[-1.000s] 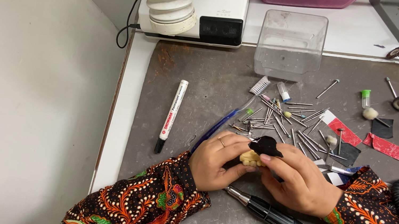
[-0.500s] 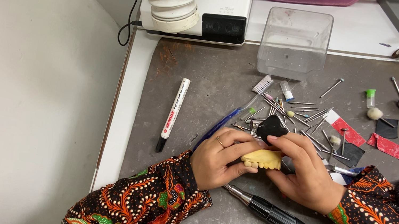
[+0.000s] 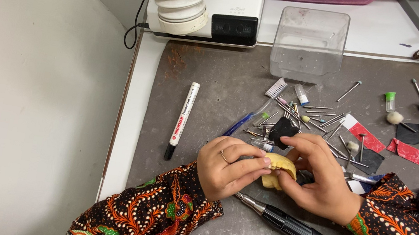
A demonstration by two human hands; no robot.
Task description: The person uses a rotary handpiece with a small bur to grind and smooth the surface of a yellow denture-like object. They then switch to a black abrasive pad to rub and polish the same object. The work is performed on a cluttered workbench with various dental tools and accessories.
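Two hands meet on a yellow dental cast (image 3: 278, 171) near the middle of the grey mat (image 3: 198, 81), toward its front edge. The left hand (image 3: 227, 166) pinches the cast's left side with curled fingers; the right hand (image 3: 321, 178) grips its right side, thumb on top. A black rotary handpiece (image 3: 290, 228) lies just in front; scattered burs (image 3: 312, 115) lie behind.

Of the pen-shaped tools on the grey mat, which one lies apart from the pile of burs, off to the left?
The white marker with the black tip. It lies alone on the mat's left side, whereas the blue pen runs into the burs and the black handpiece sits below the hands.
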